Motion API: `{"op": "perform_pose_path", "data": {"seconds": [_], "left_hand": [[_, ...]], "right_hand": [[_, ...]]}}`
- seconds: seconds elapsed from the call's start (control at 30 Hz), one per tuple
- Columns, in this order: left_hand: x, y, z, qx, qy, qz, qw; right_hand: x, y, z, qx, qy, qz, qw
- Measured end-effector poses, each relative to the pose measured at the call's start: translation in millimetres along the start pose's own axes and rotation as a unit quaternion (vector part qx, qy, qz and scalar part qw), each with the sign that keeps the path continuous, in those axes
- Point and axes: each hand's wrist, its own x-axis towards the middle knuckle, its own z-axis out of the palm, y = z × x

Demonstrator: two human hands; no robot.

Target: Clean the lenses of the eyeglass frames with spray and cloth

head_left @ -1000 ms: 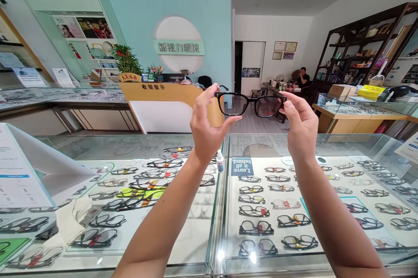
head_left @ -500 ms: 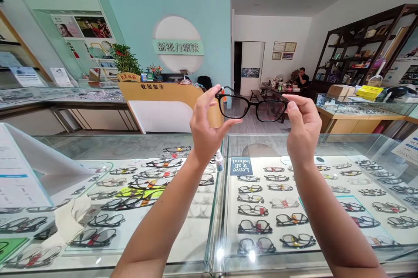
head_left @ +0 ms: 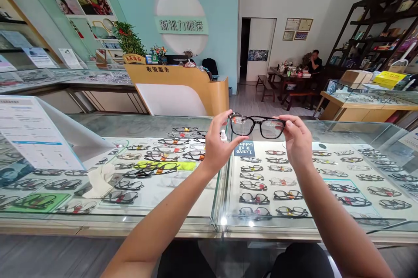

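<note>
A pair of black-framed eyeglasses (head_left: 257,118) is held up level above the glass display counter, lenses side by side. My left hand (head_left: 219,141) grips its left end near the hinge, fingers raised and the thumb stretched out below the lens. At the other end, my right hand (head_left: 298,139) pinches the frame corner between thumb and fingers. Small orange-red marks show at the lenses. Behind my left hand stands a small white bottle (head_left: 224,135), partly hidden by it. The temples of the glasses are mostly out of sight.
Rows of eyeglasses fill the glass display case (head_left: 225,199). A crumpled cream cloth (head_left: 100,181) and a folded white sign (head_left: 42,132) lie on the left. Beyond are a wooden reception desk (head_left: 179,75) and a person (head_left: 315,62) seated at a dark table.
The view has tilted downward, bringing the counter's front edge and my legs into sight. Both hands, still holding the eyeglasses, appear lower, and the glasses now show against the counter's back edge.
</note>
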Motion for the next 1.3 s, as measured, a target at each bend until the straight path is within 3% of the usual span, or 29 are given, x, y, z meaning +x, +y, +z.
{"op": "perform_pose_path", "data": {"seconds": [0.2,0.43,0.57,0.7,0.87,1.07,1.3], "left_hand": [[-26,-2,-3,0.000,-0.007,-0.062,0.998],[-32,-9,3,-0.017,-0.031,-0.103,0.994],[-31,-13,1,-0.026,-0.039,-0.093,0.995],[-28,-12,-5,-0.012,-0.079,-0.057,0.995],[-24,-6,-9,-0.004,-0.129,0.008,0.992],[-20,-3,-14,-0.034,-0.182,-0.023,0.982],[-22,-7,-14,-0.150,-0.217,-0.130,0.956]], "right_hand": [[-11,26,-1,0.024,-0.049,0.040,0.998],[-14,33,-3,0.029,-0.017,0.066,0.997],[-11,34,-6,0.009,-0.033,0.061,0.998],[-7,29,-13,-0.047,-0.097,0.025,0.994],[-8,21,-14,-0.168,-0.247,-0.009,0.954],[-9,22,-12,-0.123,-0.305,0.068,0.942],[-11,29,-10,-0.057,-0.292,0.178,0.938]]}}
